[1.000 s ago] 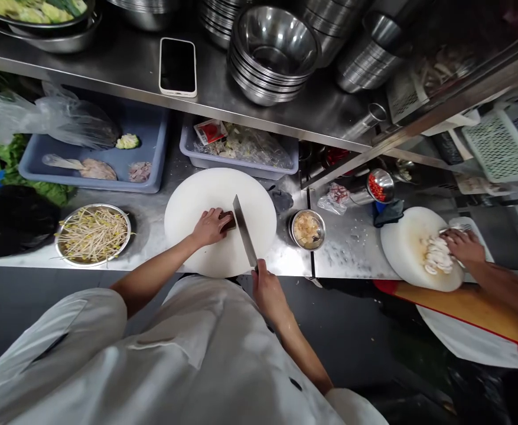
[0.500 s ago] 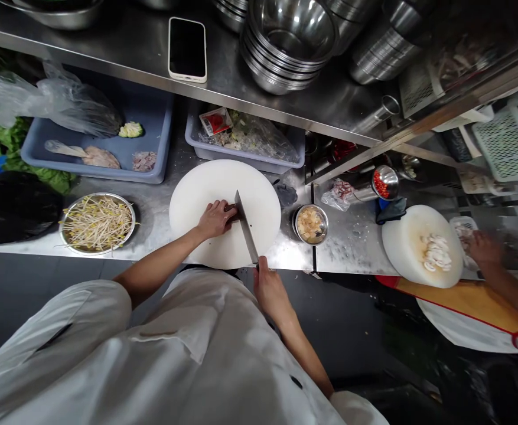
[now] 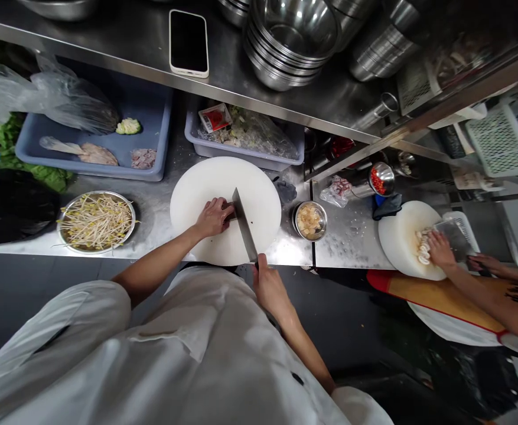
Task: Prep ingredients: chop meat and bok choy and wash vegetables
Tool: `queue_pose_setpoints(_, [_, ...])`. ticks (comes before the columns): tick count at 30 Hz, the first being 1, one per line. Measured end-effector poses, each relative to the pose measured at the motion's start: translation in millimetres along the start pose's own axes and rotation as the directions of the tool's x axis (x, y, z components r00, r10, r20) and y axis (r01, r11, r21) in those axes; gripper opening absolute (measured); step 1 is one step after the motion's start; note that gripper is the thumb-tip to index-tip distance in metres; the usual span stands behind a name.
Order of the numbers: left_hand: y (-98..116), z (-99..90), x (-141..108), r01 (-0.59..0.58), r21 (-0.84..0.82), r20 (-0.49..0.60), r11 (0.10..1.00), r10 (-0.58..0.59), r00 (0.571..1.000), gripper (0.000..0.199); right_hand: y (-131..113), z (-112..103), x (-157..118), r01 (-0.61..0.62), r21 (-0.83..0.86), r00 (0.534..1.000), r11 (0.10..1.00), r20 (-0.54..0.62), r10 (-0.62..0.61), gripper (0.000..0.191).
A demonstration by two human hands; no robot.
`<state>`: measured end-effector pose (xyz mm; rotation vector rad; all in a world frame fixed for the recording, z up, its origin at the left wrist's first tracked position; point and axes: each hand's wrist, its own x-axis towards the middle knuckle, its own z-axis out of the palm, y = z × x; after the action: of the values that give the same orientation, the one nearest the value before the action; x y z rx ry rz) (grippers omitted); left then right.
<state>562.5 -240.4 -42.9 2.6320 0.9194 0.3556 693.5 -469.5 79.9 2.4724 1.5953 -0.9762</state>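
A round white cutting board (image 3: pixel 192 183) lies on the steel counter before me. My left hand (image 3: pixel 213 217) presses down on it, fingers curled over a small dark brown piece of food (image 3: pixel 229 218) that is mostly hidden. Right beside those fingertips stands the blade of a kitchen knife (image 3: pixel 245 229), slanting across the board. Its handle is gripped by my right hand (image 3: pixel 271 289) at the board's near edge. A tiny dark bit sits to the right of the blade.
Left of the board is a bowl of bean sprouts (image 3: pixel 97 221); right, a small bowl of pale pieces (image 3: pixel 310 221). Blue trays (image 3: pixel 163 159) stand behind, under a shelf with a phone (image 3: pixel 188 44) and stacked bowls (image 3: pixel 285 65). A co-worker's hand (image 3: pixel 441 249) rests by sliced mushrooms.
My hands and the knife have hardly moved; less of the dark piece shows beside the blade. The co-worker's hand has come left onto the sliced mushrooms, with a blade next to it.
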Motion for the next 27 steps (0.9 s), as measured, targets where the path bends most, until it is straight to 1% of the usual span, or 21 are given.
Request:
queue_pose_setpoints(4, [-2, -2.3, -3, 0.015, 0.005, -0.012, 1.0, -0.015, 1.0, 0.043, -3, 3, 0, -0.002, -0.027, 1.0, 1.0, 0.021, 0.003, 0.015])
queue_pose_setpoints(7, [-5, -3.3, -5, -0.002, -0.003, -0.007, 1.0, 0.002, 1.0, 0.046, -6, 5, -1, 0.004, -0.015, 1.0, 1.0, -0.004, -0.004, 0.018])
queue_pose_setpoints(11, [-9, -5.2, -8, 0.01, -0.008, -0.008, 1.0, -0.01, 1.0, 0.044, -10, 7, -2, -0.01, -0.03, 0.999, 1.0, 0.033, 0.011, 0.017])
queue_pose_setpoints(15, [-11, -8.0, -11, -0.008, -0.016, -0.001, 1.0, 0.007, 1.0, 0.043, -13, 11, -4, 0.008, -0.011, 1.0, 1.0, -0.002, -0.008, 0.02])
queue_pose_setpoints(19, [-13, -10.9, -16, 0.002, -0.008, -0.002, 1.0, -0.002, 1.0, 0.041, -17, 16, -5, 0.006, -0.02, 1.0, 1.0, 0.024, -0.005, 0.019])
queue_pose_setpoints(22, [-16, -12.5, -20, -0.014, -0.021, 0.0, 1.0, 0.014, 1.0, 0.042, -21, 18, -8, 0.004, -0.011, 1.0, 1.0, -0.018, -0.004, 0.02])
queue_pose_setpoints(27, [-21, -14.6, -24, -0.023, -0.042, -0.005, 0.999, 0.023, 1.0, 0.038, -28, 24, -11, 0.006, -0.008, 1.0, 1.0, 0.008, -0.006, 0.02])
